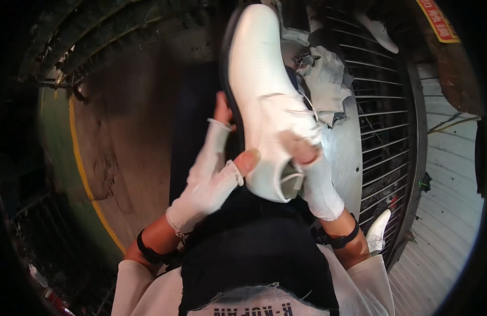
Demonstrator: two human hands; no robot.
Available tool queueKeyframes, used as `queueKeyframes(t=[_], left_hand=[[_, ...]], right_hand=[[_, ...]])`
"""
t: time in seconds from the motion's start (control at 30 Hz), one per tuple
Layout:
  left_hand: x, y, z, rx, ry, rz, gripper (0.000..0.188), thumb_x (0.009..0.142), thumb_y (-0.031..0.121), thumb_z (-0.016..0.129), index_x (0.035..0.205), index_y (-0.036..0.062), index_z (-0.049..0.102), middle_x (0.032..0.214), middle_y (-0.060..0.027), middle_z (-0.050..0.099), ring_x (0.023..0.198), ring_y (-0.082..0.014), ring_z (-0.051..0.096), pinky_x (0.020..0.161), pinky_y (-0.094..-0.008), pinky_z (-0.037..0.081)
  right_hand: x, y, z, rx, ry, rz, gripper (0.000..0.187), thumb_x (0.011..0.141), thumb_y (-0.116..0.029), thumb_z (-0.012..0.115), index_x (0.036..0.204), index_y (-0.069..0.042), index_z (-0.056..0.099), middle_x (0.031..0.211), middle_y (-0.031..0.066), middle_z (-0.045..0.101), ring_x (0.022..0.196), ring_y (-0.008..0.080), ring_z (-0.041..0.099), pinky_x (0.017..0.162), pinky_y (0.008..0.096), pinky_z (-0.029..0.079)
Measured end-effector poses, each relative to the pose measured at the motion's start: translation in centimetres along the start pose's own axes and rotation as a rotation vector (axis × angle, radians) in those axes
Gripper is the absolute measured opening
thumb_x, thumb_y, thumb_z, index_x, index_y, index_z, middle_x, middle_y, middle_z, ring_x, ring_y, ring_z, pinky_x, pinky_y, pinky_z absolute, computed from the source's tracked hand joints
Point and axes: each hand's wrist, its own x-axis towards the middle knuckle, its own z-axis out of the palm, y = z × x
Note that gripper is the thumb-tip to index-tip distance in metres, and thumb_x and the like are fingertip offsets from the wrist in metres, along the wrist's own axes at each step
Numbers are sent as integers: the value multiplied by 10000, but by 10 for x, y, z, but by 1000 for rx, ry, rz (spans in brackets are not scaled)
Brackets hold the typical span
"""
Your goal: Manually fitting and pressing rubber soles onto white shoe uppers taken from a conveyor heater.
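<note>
A white lace-up shoe with a ribbed upper and a dark sole is held up before me, its toe pointing away and its heel toward my body. My left hand, in a white glove with bare fingertips, grips the sole side, the thumb pressed on the upper near the heel. On the other side, my right hand, gloved alike, holds the shoe by its ankle opening; its fingertips are smeared by motion. Part of the shoe's inside shows at the opening. The shoe hides some of my left fingers.
A crumpled grey-white cloth lies on a pale metal surface at the right. Beyond it runs a dark rack with metal bars, with a white shoe at its near end and another at its far end. A yellow floor line curves along the left.
</note>
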Motion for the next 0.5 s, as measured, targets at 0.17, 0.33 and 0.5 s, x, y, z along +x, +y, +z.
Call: queueKeyframes(t=[0.17, 0.33, 0.5], left_hand=[[12, 54, -4, -575, 188, -226, 983, 1048, 703, 648, 1697, 27, 352, 1648, -141, 537, 1484, -255, 562, 1236, -410, 468], [6, 72, -5, -645, 345, -96, 845, 1064, 615, 594, 1600, -30, 493, 1465, -192, 687, 1273, -307, 722, 1106, -443, 586], [-14, 70, 2, -642, 397, -20, 919, 1024, 666, 636, 1608, -26, 480, 1490, -178, 665, 1306, -322, 694, 1139, -448, 555]], right_hand=[[-8, -39, 4, -273, -282, -637, 847, 1052, -450, 714, 1716, -8, 431, 1291, 111, 542, 1323, 236, 529, 1226, 351, 316], [-20, -41, 50, -134, -116, -430, 610, 1146, -270, 566, 1666, 38, 488, 1524, 95, 522, 1403, 212, 513, 1271, 308, 274], [-21, -18, 54, -27, -86, -639, 580, 1167, -305, 534, 1618, 60, 529, 1600, 218, 562, 1510, 299, 490, 1328, 419, 242]])
